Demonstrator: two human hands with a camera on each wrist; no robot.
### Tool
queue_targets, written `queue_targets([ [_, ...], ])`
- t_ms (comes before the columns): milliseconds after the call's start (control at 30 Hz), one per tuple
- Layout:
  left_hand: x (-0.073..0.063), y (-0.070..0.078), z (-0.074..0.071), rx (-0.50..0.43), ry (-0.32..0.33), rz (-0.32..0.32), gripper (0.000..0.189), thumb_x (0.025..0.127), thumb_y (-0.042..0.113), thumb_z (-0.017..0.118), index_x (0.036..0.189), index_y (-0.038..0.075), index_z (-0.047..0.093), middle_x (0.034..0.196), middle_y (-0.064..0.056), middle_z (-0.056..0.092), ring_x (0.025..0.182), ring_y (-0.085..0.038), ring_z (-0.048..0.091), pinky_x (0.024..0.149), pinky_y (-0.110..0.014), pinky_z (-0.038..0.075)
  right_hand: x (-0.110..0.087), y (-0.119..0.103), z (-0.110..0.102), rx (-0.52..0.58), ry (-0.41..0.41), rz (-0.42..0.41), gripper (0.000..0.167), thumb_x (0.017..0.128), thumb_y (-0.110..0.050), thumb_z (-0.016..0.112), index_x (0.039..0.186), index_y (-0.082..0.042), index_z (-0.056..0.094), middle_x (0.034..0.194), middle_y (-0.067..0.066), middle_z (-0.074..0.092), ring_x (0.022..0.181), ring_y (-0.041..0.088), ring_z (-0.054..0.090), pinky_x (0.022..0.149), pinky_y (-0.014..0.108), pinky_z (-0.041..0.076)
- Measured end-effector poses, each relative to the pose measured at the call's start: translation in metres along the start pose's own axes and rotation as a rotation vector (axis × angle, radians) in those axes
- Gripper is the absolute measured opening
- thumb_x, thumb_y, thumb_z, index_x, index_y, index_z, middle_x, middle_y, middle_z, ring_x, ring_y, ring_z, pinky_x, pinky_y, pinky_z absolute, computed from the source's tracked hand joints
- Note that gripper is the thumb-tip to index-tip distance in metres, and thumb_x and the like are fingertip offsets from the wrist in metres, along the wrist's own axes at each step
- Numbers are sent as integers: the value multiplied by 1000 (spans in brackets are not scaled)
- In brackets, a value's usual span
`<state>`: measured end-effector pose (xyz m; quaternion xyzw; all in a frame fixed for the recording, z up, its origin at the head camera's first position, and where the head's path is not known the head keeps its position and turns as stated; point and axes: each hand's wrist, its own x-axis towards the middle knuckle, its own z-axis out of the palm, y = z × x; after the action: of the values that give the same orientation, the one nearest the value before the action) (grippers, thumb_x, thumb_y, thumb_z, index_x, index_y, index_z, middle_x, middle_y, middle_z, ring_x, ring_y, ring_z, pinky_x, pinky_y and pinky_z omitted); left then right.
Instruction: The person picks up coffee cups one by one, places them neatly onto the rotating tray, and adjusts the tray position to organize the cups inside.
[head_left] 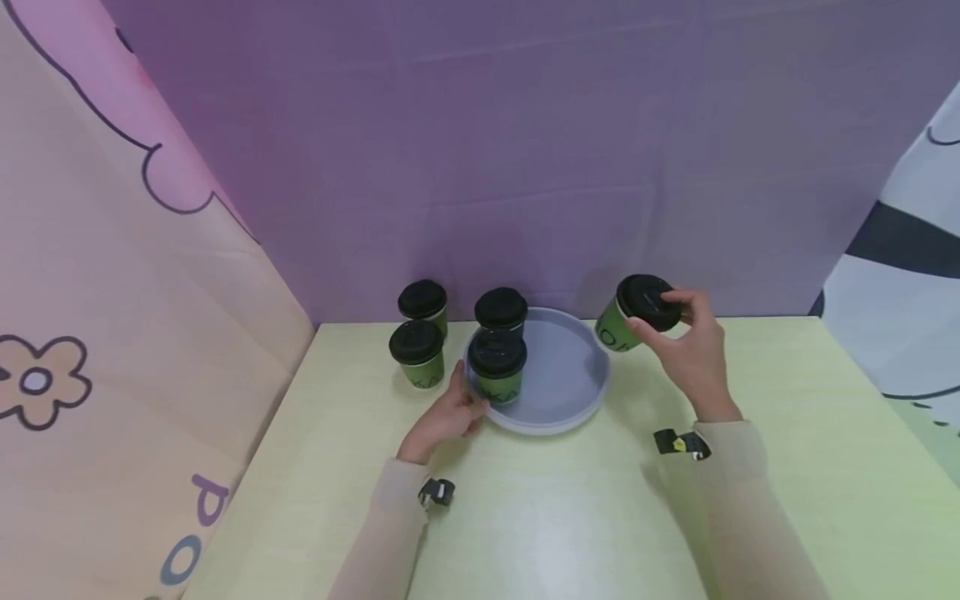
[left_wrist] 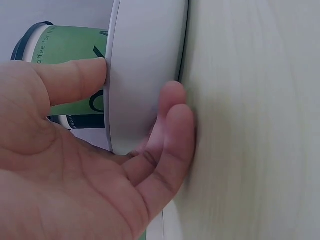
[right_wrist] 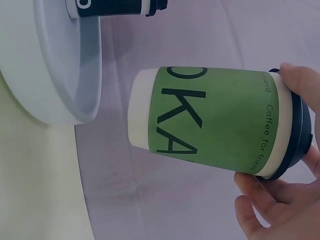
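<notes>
My right hand [head_left: 696,354] grips a green paper coffee cup [right_wrist: 215,117] by its black lid [head_left: 649,302], thumb on one side and fingers on the other. The cup is tilted and held in the air just right of a round grey tray [head_left: 566,367]. At the tray's left edge, my left hand [head_left: 450,412] holds the rim, the thumb at its top and the fingers curled against its side in the left wrist view. On the tray's left part stand two lidded coffee cups, a front cup [head_left: 498,385] and a back cup [head_left: 501,308] partly hidden behind it.
Left of the tray, two more lidded cups stand on the pale table [head_left: 555,517], a front cup [head_left: 422,371] and a rear cup [head_left: 437,317]. A purple cloth [head_left: 525,150] hangs behind the table. A printed cloth [head_left: 112,275] borders the left side.
</notes>
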<state>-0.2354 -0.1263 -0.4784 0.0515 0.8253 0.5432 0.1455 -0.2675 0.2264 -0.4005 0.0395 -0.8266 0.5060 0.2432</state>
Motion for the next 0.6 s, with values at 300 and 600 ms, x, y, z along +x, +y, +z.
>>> queue_targets([
  [300,-1,2,1,33,32,-30,88,104,16,55,162,0,-9,87,-22,66,70,-24,61,65,-34,53,-4,-6,2,0,-55,-43,60,84,-26,86,129,-4,55,142,13,58,118,26,56,104,42,40],
  [600,-1,0,1,3,36,-61,87,105,19,54,163,3,-9,97,-19,68,72,-21,64,70,-33,55,-8,-11,9,58,-140,-94,59,83,-20,86,129,-2,54,151,17,52,125,38,55,111,61,35],
])
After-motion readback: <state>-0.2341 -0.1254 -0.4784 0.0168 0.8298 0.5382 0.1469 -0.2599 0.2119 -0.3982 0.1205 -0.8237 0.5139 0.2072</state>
